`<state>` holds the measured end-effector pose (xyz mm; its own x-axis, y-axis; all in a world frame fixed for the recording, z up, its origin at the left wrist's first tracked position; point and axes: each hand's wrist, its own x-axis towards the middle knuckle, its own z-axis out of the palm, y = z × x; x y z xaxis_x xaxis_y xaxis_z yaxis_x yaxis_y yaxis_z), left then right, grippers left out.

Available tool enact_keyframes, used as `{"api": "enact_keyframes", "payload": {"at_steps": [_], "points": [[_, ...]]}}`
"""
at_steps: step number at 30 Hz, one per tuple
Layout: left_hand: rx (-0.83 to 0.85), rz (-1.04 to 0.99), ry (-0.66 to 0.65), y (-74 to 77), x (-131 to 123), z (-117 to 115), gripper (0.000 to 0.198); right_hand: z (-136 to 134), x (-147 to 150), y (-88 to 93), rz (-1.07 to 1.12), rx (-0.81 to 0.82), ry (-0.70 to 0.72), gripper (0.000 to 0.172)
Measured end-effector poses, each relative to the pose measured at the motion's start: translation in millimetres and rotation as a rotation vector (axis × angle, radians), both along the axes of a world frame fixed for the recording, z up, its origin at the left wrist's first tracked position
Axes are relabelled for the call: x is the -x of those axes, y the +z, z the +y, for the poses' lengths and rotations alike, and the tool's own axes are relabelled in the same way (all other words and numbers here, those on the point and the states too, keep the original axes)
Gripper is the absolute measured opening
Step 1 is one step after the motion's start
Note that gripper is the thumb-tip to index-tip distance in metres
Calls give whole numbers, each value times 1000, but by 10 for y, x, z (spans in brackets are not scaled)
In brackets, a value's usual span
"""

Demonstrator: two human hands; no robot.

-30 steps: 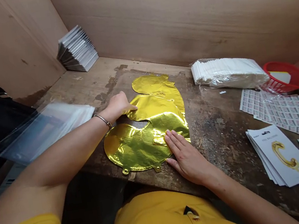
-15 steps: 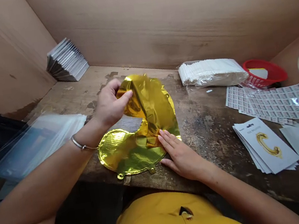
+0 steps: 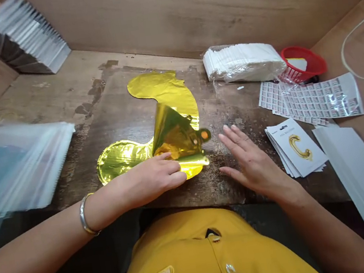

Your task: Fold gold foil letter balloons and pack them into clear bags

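A gold foil balloon point(image 3: 178, 98), flat and C-shaped, lies on the worn wooden table with its lower middle part folded up into a crumpled flap. At its near edge, my left hand point(image 3: 160, 175) is closed on the foil with curled fingers; the fingertips are partly hidden. The rounded lower end of the balloon spreads out beyond my left wrist. My right hand point(image 3: 249, 160) is open just right of the balloon, fingers stretched out and apart from the foil, holding nothing.
Clear plastic sleeves point(image 3: 25, 164) are on the left, a stack of packets point(image 3: 28, 38) at the back left. To the right are a bagged white stack point(image 3: 244, 63), a red basket point(image 3: 308, 63), sticker sheets point(image 3: 322, 95), balloon cards point(image 3: 295, 147) and long white sheets point(image 3: 363, 182).
My left hand has come down from the upper foil to the near edge. My right hand has left the foil and moved right. The balloon's upper end now lies spread flat. The view has shifted.
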<state>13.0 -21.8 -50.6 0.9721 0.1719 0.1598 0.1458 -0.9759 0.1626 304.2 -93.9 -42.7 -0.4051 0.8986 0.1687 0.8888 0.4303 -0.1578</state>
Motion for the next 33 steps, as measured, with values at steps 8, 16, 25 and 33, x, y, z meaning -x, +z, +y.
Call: {"api": "enact_keyframes", "payload": {"at_steps": [8, 16, 25, 33], "points": [[77, -107, -41, 36, 65, -251, 27, 127, 222, -145, 55, 163, 404, 59], [93, -135, 64, 140, 69, 70, 29, 412, 297, -404, 268, 47, 276, 31], [-163, -341, 158, 543, 188, 20, 20, 493, 452, -75, 235, -387, 264, 31], [586, -426, 234, -7, 277, -210, 42, 180, 364, -498, 165, -141, 410, 28]]}}
